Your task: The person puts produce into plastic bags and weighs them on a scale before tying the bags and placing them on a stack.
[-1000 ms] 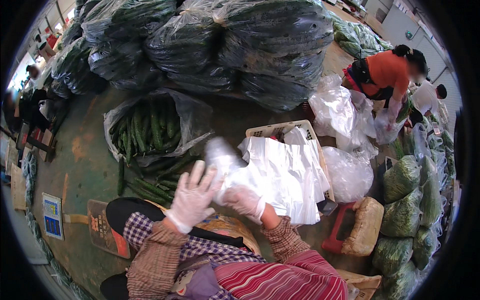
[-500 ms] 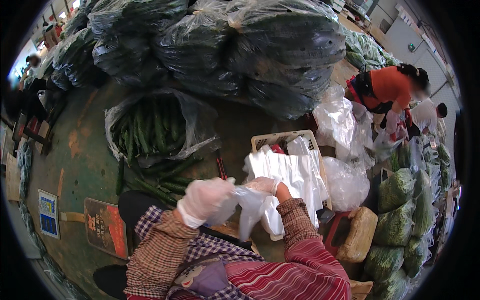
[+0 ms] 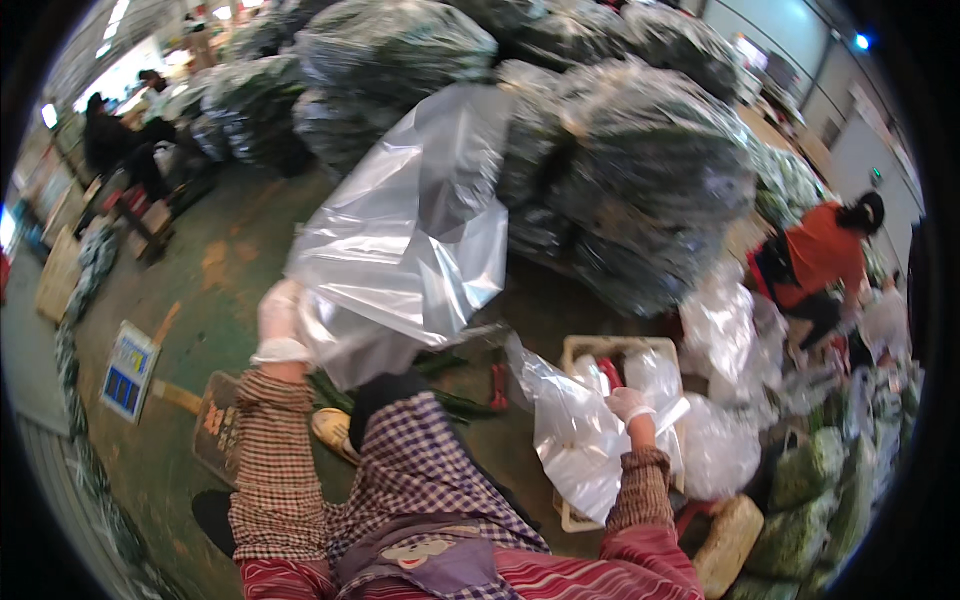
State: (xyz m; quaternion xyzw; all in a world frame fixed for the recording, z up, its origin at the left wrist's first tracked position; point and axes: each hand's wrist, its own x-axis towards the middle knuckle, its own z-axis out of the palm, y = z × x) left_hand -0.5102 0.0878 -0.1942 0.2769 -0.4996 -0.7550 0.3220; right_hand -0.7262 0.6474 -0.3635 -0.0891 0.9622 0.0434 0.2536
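My gloved left hand [image 3: 282,318] is closed on a large clear plastic bag [image 3: 400,230], raised and spread in front of me, hiding most of the open sack of cucumbers. Some loose cucumbers [image 3: 453,402] show below it. My gloved right hand [image 3: 628,405] is closed on plastic sheets [image 3: 572,448] over a cream crate [image 3: 582,522] to my right; how many layers it holds I cannot tell. Inside that crate more pale bags and something red are partly visible. A small red item [image 3: 498,385] lies on the floor left of the crate.
Big wrapped sacks of greens [image 3: 650,190] are piled ahead. A co-worker in orange [image 3: 810,255] bends at the right, near filled bags [image 3: 805,470]; others sit at back left [image 3: 120,140]. A tan padded stool [image 3: 728,545] is beside me; a scale [image 3: 135,375] stands at left.
My left hand has moved up and left, lifting a bag that now spreads across the cucumbers. My right hand has moved rightward to the crate. The view has tilted up.
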